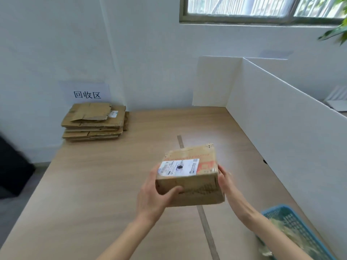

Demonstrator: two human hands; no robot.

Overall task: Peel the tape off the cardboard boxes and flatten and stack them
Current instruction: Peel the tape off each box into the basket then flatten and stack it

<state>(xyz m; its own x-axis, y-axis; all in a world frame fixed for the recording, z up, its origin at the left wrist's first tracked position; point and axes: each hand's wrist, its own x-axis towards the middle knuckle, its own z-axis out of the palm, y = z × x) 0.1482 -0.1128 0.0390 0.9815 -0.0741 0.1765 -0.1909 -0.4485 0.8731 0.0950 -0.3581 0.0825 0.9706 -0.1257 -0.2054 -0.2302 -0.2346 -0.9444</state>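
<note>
Table (105, 184): runs from the near edge to the far wall, with a partition along its right edge.
Flattened stack (93, 121): lies at the table's far left corner, against the wall, below a paper sign (85, 92).
Box (189, 176): held above the table's middle, nearer the near edge, over a strip (206, 231) that runs from near edge toward far edge.
Left hand (155, 192): on the box's left side, thumb across its near face.
Right hand (226, 180): on the box's right side.
Basket (293, 228): sits at the near right corner, beside the partition (281, 119).
Window (262, 8): above the far wall, behind the partition.
</note>
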